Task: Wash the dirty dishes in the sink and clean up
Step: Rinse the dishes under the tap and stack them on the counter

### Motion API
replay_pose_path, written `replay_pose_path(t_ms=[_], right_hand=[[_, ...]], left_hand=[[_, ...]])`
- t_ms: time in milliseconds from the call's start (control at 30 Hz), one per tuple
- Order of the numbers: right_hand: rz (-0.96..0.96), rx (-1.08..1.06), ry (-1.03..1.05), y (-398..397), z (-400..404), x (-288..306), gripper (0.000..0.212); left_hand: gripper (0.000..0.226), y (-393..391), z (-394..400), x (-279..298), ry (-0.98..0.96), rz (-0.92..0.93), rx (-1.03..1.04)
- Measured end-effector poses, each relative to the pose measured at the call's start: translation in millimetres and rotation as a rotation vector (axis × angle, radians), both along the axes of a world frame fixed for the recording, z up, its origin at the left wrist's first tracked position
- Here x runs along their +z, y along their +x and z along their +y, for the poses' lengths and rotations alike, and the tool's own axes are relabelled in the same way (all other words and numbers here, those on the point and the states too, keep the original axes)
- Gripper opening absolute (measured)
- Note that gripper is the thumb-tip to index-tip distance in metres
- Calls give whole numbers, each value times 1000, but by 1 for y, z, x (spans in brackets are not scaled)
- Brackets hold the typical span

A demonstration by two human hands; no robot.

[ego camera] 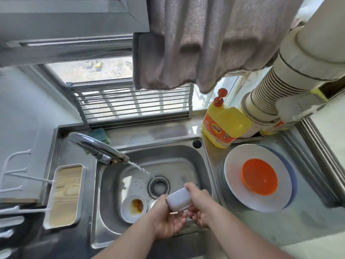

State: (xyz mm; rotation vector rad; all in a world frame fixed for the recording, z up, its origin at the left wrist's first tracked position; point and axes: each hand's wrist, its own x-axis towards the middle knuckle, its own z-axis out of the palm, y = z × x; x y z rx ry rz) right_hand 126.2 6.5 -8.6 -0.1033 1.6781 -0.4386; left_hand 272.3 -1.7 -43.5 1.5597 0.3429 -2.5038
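Over the steel sink (173,157) I hold a small white bowl (178,200) tipped on its side. My left hand (169,221) cups it from below and left. My right hand (198,204) grips its rim from the right, fingers curled under it. A small white dish with a brown sauce stain (133,208) lies on the sink floor just left of my hands. The faucet (97,148) runs, its stream landing beside the drain (158,186).
On the counter to the right an orange bowl (259,176) sits in a white plate (235,187) stacked on a blue one. A yellow detergent bottle (222,124) stands behind them. A wooden-lined tray (65,195) lies left of the sink. A towel (196,43) hangs overhead.
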Motion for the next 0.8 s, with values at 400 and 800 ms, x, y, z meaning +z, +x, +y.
replay_pose_path(t_ms=[400,800], right_hand=[[126,83,-589,-123,21,75,55],[434,-82,-468,-230,60,60,40]], left_hand=[[44,-77,-24,73,-490,61,58],[20,-194,-6,83,-919,-272,-384]])
